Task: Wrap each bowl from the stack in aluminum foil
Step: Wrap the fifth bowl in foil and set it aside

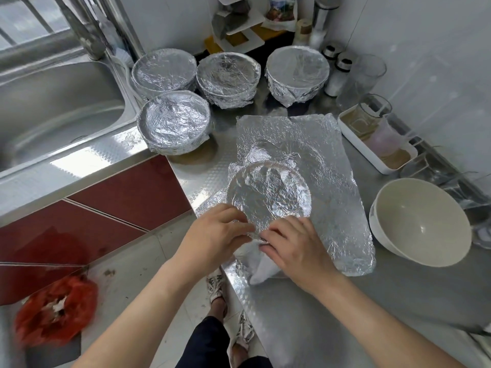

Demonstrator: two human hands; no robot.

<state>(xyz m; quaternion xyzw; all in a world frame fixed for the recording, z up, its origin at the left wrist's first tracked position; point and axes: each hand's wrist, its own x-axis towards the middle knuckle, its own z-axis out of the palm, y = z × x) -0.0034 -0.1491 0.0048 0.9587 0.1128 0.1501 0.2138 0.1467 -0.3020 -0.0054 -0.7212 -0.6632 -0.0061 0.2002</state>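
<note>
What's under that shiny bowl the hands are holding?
A big flat foil sheet lies under the foil-covered bowl, on the steel counter. The left hand and right hand grip its near edge. The counter beneath the sheet is hidden.

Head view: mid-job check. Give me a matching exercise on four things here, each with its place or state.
1 white bowl
2 middle bowl
3 foil sheet
4 red bag

A on the floor
B spread on the counter
C bare, unwrapped
D foil over it, at the near edge

Pairs: 1-C, 2-D, 3-B, 4-A
</note>
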